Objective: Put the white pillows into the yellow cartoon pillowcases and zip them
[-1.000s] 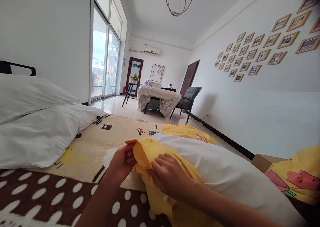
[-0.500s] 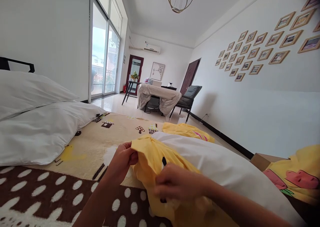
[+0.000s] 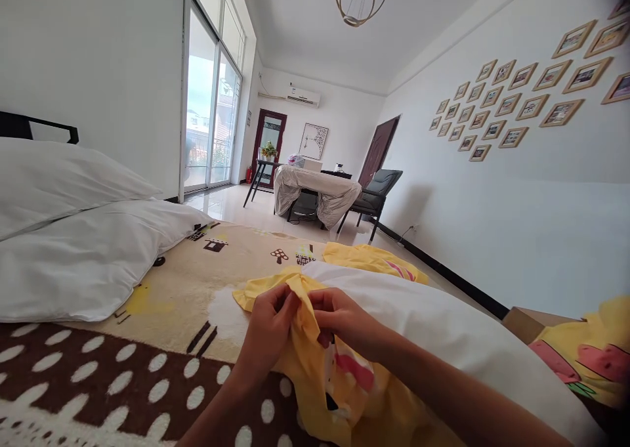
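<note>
A yellow pillowcase [image 3: 315, 384] with a pink, white and black print lies bunched over the near end of a white pillow [image 3: 423, 309]. My left hand [image 3: 268, 322] pinches a fold of its edge between thumb and fingers. Close beside it, my right hand [image 3: 342, 319] has its fingers closed on the same yellow fabric, just right of the fold. Folds and fingers hide part of the cloth between my hands. Below, the pillowcase hangs down onto the brown, white-dotted part of the blanket [image 3: 172, 368].
White pillows [image 3: 88, 256] are stacked at the left. Another yellow cloth [image 3: 369, 256] lies beyond the white pillow. At the right, yellow printed fabric [image 3: 595, 348] hangs by a cardboard box [image 3: 529, 325]. A covered table [image 3: 317, 188] and a dark chair [image 3: 378, 194] stand farther back.
My right hand has moved up and in towards my left hand. My left hand has shifted right and down with the fabric edge, and more of the pink print shows.
</note>
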The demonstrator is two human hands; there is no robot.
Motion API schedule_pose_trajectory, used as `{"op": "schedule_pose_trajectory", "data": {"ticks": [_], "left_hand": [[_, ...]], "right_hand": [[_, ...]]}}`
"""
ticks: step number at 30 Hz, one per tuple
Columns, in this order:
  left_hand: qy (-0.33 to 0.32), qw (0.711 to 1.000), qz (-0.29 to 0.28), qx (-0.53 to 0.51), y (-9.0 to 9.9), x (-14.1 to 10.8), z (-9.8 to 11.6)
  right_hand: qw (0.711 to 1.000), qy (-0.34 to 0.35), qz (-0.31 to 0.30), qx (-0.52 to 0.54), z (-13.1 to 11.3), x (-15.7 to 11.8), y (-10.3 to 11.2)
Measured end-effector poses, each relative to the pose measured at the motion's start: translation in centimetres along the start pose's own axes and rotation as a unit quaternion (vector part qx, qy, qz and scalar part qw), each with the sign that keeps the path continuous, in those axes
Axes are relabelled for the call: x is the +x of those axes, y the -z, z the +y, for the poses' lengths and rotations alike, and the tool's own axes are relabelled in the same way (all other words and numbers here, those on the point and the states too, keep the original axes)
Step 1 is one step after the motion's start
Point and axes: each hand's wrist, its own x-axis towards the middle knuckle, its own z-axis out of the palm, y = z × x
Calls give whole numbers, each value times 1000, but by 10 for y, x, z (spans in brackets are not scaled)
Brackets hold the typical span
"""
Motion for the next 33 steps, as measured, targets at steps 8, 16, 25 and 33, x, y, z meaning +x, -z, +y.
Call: {"op": "schedule_pose_trajectory", "data": {"ticks": [8, 16, 25, 33], "left_hand": [[-53, 992, 70, 91, -10, -4, -9], [-28, 989, 54, 136, -6, -3, -8], [-43, 993, 25, 107, 2, -6, 8], [64, 995, -60, 44, 7, -2, 13]], "right_hand": [[996, 12, 41, 78, 7, 1, -10], [982, 3, 85, 169, 9, 1, 1], [988, 10, 48, 145, 8, 3, 0], [997, 62, 25, 31, 2, 0, -4]]}}
